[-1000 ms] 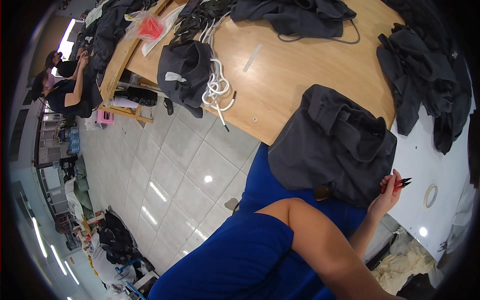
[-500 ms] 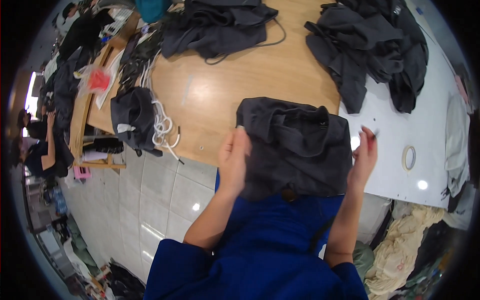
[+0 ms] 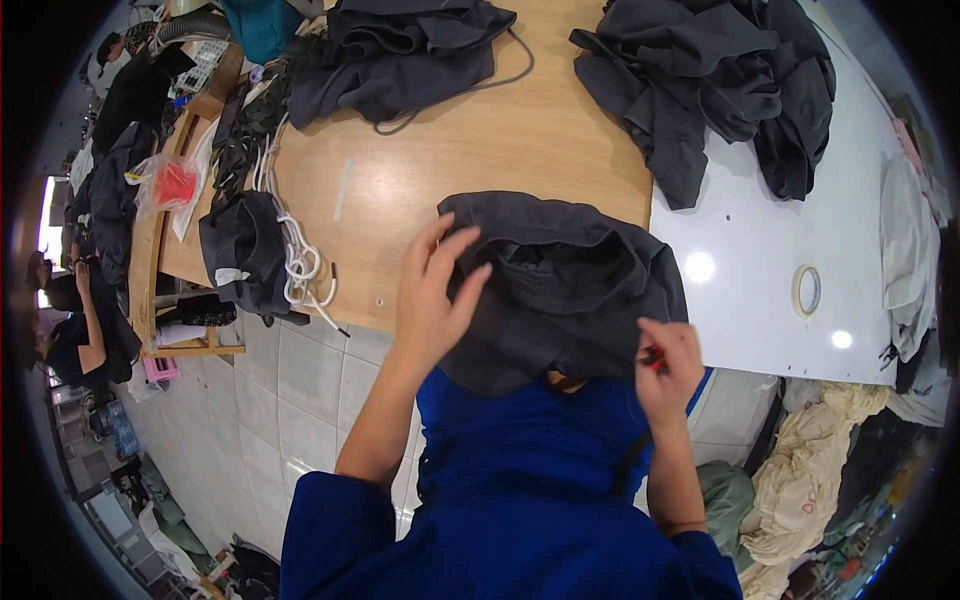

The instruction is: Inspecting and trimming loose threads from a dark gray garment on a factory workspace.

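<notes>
Two hands are laid on one dark garment (image 3: 565,285) bunched at the near table edge (image 3: 350,318). At its left rim, the left hand (image 3: 432,290) is spread open, fingers resting on the cloth. Rightward, the garment's long axis runs across to the right hand (image 3: 668,360), closed around a small red tool (image 3: 652,357) at the near-right hem.

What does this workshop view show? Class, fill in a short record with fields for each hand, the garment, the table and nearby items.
left hand: open, fingers spread on the dark grey fabric garment
right hand: pinching a small red tool at the garment's near edge
garment: bunched, hanging over the edge of the light wooden table
nearby: white cords, roll of pale tape on the white surface
</notes>
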Demonstrator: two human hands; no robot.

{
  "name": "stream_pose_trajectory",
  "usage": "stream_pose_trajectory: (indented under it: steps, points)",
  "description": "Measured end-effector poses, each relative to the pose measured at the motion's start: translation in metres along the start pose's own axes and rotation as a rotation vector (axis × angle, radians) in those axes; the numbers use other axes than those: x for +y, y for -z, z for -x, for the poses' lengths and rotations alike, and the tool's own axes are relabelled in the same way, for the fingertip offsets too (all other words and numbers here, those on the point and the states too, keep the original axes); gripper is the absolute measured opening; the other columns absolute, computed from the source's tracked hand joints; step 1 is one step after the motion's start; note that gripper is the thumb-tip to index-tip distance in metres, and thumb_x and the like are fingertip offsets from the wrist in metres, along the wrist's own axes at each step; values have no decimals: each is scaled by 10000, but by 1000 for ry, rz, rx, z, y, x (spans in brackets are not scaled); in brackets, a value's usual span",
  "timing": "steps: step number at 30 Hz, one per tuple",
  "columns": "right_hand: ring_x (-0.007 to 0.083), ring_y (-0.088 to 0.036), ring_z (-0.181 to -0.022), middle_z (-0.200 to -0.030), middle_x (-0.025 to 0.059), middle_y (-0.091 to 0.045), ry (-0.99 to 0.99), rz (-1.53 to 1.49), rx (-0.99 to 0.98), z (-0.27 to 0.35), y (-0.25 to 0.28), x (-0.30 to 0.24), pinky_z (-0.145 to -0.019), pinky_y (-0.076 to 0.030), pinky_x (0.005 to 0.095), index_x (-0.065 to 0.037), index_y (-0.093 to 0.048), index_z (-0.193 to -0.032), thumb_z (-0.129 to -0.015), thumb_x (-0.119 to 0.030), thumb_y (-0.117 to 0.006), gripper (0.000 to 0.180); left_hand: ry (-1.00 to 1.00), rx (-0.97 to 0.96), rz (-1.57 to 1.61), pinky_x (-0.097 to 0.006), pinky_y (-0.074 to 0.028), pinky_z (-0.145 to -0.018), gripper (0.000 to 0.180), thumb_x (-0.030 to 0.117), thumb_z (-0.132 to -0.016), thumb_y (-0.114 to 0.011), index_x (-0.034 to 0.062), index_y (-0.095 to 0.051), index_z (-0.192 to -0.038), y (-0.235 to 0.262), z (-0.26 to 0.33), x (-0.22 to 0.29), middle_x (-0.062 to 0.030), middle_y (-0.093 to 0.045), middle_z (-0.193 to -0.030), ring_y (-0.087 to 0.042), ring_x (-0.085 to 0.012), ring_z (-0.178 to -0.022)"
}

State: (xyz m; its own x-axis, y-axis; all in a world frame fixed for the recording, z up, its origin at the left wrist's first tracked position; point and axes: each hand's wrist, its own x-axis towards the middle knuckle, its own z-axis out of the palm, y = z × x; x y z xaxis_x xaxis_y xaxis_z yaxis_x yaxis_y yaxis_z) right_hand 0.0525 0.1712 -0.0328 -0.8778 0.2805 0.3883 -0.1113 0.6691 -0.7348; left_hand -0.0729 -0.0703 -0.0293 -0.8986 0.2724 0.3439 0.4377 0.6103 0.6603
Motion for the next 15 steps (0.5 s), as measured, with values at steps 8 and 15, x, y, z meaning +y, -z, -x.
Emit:
stream_pose_trajectory:
  steps: [8, 15]
  points:
    - [204, -575, -731, -969, 118, -521, -22, -19, 45, -70, -14, -11, -623, -456, 262, -57, -634, -1007, -731, 22, -636, 287, 229, -22, 847, -331, -414, -914, 300, 22, -867, -513, 9, -511, -1166, -11, 38, 31, -154, -475, -1226, -499, -262, -1085]
    - [231, -599, -717, -818, 86, -585, -132, 40, -150, -65, -28, -4, -639, -481, 295, -99, -642, -1030, -636, 38, -615, 418, 1194, -348, 1963, -373, -354, -1020, 428, 257, -962, -339, -26, -383, -1280, -26, 12, 53, -181, -414, -1317, -414, -288, -1217]
